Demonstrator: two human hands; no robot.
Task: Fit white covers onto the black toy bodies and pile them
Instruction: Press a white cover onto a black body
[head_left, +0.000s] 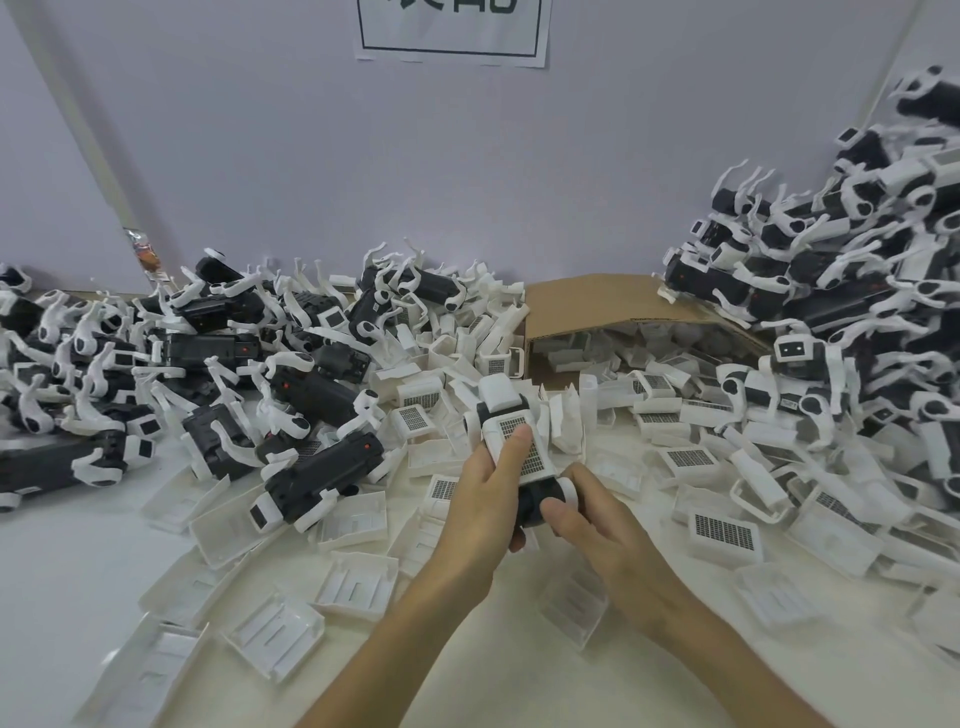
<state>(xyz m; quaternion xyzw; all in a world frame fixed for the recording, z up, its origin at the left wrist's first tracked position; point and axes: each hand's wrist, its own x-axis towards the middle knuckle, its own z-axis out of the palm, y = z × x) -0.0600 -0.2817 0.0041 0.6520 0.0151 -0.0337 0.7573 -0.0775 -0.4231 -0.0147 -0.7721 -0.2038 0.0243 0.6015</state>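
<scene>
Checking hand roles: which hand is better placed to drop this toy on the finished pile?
Right. The right hand grips the toy on the side of the finished pile; the left hand presses its cover.

Centre of the frame: toy body (511, 441) held between both hands, left hand (485, 499) over its top and left side, right hand (587, 512) at its lower end. Left and upper left: heap of uncovered bodies (218, 358) on the table (47, 561). Right and upper right: taller pile of bodies (841, 291) against the wall (311, 156). Between the two heaps, behind the hands: cardboard box (597, 301) tipped on its side, covers inside. Across the foreground: loose covers (358, 582) scattered. Top centre: paper sign (452, 31) on the wall.
</scene>
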